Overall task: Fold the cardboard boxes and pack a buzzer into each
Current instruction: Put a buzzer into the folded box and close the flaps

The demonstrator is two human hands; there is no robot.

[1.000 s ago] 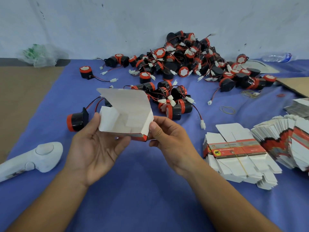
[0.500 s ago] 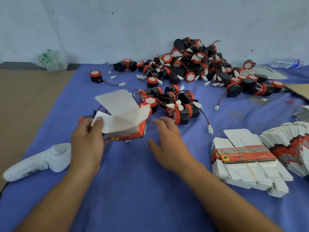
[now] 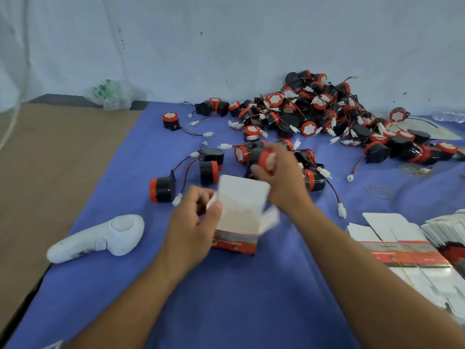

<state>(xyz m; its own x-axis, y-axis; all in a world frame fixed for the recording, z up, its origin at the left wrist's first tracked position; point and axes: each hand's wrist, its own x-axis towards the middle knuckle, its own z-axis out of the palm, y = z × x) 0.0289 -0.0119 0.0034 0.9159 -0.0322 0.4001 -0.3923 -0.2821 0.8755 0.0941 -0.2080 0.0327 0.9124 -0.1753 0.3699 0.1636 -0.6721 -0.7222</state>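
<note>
- A buzzer has been picked up and is gripped in the right hand.
- A flap of the cardboard box is pinched by the left hand.

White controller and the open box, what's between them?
In the head view, the left hand lies between the white controller and the open box, pinching its side flap.

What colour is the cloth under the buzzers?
Blue-purple cloth, shown best in the head view.

Single head-worn wide-angle view: faces forward and down over worktop toward back wall; close above left hand, right hand.
</note>
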